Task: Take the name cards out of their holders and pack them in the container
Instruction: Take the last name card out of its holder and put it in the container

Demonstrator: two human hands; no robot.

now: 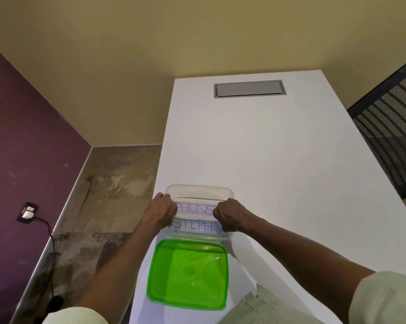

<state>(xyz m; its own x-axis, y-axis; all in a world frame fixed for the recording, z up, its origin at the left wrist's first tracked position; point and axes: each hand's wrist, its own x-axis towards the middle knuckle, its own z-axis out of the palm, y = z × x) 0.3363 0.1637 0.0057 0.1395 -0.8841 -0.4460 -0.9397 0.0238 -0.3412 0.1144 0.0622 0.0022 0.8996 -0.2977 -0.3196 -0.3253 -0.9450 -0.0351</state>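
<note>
I noted the white worktop (255,148) carrying everything, with a grey cable hatch (250,89) set flush at its far end, well apart from the work. Near my edge stood the clear container (198,190), and just beside it, on the near side, lay its green lid (188,273), off and flat. Both hands were at the container: the left hand (162,210) and the right hand (230,215) each had their fingers curled over an end of the upper name card (193,208), lettered "PHUNS", which sat above a second card (197,226) reading "STEPHN". I judged the packing step to be in hand, the cards being pressed down level. Whether any holder remained inside I could not tell. The next move, in my judgement, called for a release and then fitting the lid squarely. A raised card edge could foul that seating.
</note>
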